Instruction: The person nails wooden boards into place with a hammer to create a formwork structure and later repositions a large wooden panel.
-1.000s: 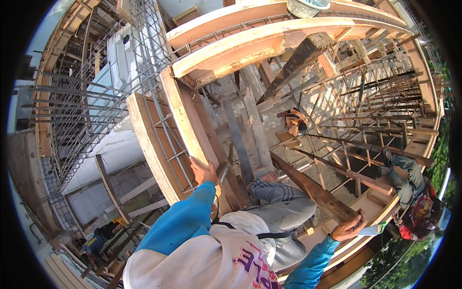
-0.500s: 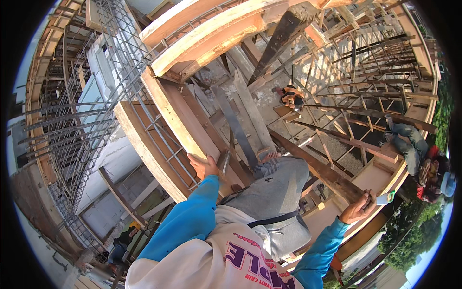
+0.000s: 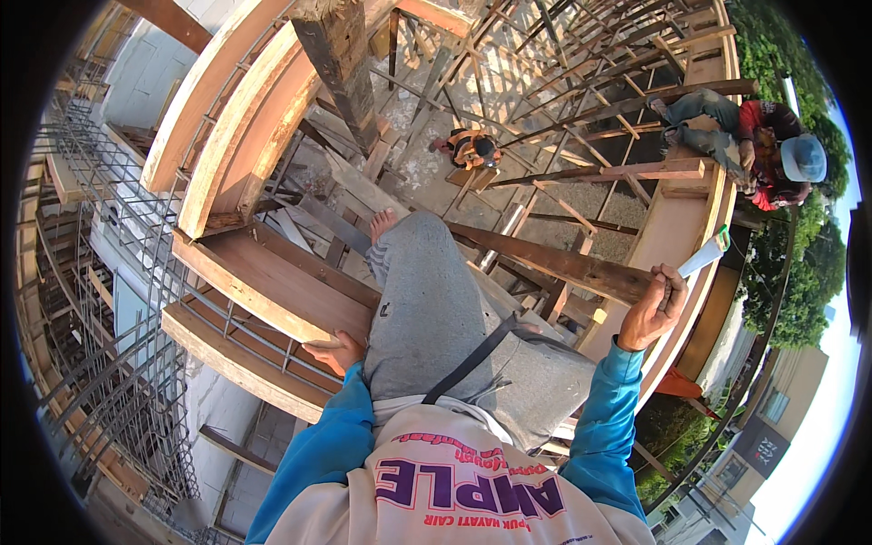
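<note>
My left hand point(image 3: 338, 351) is closed over the top edge of a wooden formwork board point(image 3: 252, 296), just beside my left leg. The fingers lie partly over the far side of the board. Out to the right, my right hand point(image 3: 656, 307) is raised and pinches a flat, pale bluish-white piece point(image 3: 702, 258) with a green and orange end; its exact kind cannot be made out. That hand appears close to the end of a dark timber beam point(image 3: 554, 258). My bare foot point(image 3: 383, 223) shows beyond the grey trouser leg.
Steel bars point(image 3: 313, 371) run inside the formwork trough; a rebar cage point(image 3: 136, 331) rises on the left. Far below, a person point(image 3: 473, 150) is among timber props. Another person with a blue cap point(image 3: 804, 159) sits on the right-hand formwork. A thick post point(image 3: 341, 77) stands ahead.
My view has turned to the right, so the scaffold and the person in the cap sit further in. My left hand stays on the board; my right hand still holds the pale piece, now higher.
</note>
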